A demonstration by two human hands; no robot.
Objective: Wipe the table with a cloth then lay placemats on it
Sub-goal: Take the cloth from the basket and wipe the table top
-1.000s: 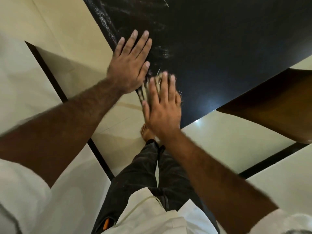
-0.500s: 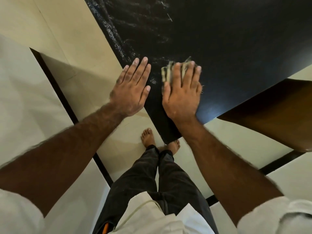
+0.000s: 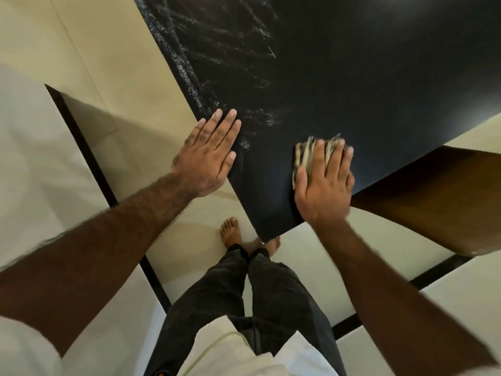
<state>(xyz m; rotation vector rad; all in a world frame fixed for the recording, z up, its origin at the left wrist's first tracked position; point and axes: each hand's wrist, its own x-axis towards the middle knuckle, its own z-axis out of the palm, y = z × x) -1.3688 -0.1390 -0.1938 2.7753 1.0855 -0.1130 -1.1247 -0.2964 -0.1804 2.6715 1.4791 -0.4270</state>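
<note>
Black table (image 3: 352, 77) seen from above, corner pointing toward the feet, far end cut off by the top and right frame edges. Right hand (image 3: 324, 183) flat on the table near that corner, fingers together and pressed down on a cloth (image 3: 306, 154); most of the cloth hidden beneath the palm, only a striped, blurred strip visible past the fingertips and beside the thumb, so its true shape and colour hard to make out. Left hand (image 3: 208, 156) spread flat and empty, fingers straight and close together, lying across the table's left edge with fingertips on the black top and heel of the palm over the floor (image 3: 81, 50); hard to tell how much weight rests there. White streaks (image 3: 222, 36) smeared over the left and upper part of the table top, thinning toward the left hand; area around the cloth dark and plain. Brown wooden piece (image 3: 433, 202) just beside the table's right edge, cut off at the right frame edge, nature unclear. Pale floor tiles with dark joint lines beneath. Two bare feet (image 3: 230, 232) below the table corner, the right one partly hidden under the corner. Dark trousers (image 3: 244, 294) and a white shirt (image 3: 222, 354) at the bottom, sleeves cut off at both lower corners.
</note>
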